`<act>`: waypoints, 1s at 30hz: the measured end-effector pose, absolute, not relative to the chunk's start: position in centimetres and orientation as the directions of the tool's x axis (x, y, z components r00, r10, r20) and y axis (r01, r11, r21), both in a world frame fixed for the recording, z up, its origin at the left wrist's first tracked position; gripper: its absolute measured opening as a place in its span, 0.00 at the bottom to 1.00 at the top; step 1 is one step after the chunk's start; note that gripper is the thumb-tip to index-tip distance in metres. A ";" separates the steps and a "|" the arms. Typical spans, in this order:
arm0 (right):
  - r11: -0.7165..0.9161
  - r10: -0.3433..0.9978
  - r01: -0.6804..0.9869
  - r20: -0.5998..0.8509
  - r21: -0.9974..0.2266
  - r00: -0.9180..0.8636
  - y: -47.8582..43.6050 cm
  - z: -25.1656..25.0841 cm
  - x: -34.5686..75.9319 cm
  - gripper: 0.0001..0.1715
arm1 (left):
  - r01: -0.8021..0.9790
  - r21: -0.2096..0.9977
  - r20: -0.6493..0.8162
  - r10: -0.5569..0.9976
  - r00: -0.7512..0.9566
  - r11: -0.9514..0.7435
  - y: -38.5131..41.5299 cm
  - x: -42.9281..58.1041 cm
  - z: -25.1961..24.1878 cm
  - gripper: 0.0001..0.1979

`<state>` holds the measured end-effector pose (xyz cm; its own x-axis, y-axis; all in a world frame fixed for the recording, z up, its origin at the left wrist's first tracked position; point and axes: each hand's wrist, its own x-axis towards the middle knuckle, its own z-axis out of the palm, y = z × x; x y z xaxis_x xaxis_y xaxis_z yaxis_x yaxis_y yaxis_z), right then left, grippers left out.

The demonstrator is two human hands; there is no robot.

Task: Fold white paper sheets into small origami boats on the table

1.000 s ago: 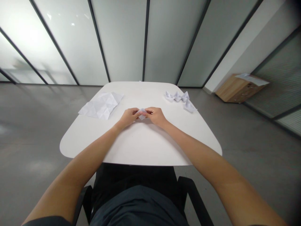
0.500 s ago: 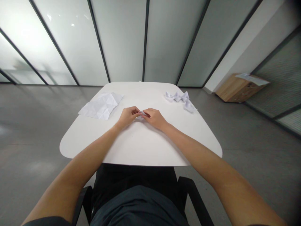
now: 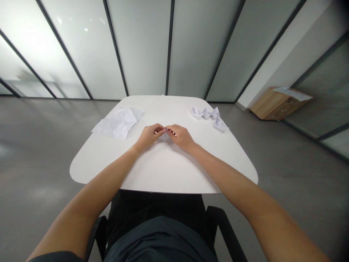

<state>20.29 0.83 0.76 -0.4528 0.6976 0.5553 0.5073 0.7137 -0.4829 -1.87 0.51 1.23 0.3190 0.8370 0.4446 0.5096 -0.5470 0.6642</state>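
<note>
Left hand [image 3: 148, 135] and right hand [image 3: 181, 137]: brought together near the middle of the white worktop [image 3: 163, 171], fingertips meeting and pinching one small folded paper piece [image 3: 164, 137] between them. Item largely hidden: the fingers cover its upper part and most of its folds, so its full shape cannot be made out. Only a pale wedge shows below the fingertips, tapering to a tip that points toward the person's body. Long axis hard to judge; the visible part runs roughly toward and away from the person, but the covered part may not follow it. To the left of the hands, well apart from them, lies a creased white paper sheet [image 3: 117, 123], opened flat, its crease lines forming a faceted pattern. Toward the far right of the worktop sits a cluster of small folded paper boats [image 3: 205, 112], touching one another, their exact number hard to tell, with one more paper boat [image 3: 219, 124] just beside them. Beyond the worktop: grey floor [image 3: 40, 145], frosted glass partition [image 3: 141, 47], and at far right a low wooden cabinet [image 3: 272, 104] with papers [image 3: 293, 93] on top, too small to read. Below: black chair arm [image 3: 227, 233].
</note>
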 end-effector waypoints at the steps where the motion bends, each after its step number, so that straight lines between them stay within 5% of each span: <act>1: 0.711 0.700 0.508 0.553 -0.486 -0.452 0.8 0.8 20.3 0.21 | 0.509 0.663 0.447 0.836 0.318 -0.549 0.4 -1.8 1.3 0.16; 22: 0.651 0.759 0.420 0.563 -0.633 -0.327 1.4 0.6 20.3 0.14 | 0.481 0.705 0.490 0.849 0.199 -0.520 1.0 -2.3 1.6 0.11; 30: 0.642 0.764 0.380 0.596 -0.666 -0.248 2.0 0.4 20.7 0.08 | 0.326 0.849 0.413 0.907 0.081 -0.416 2.4 -3.1 0.3 0.15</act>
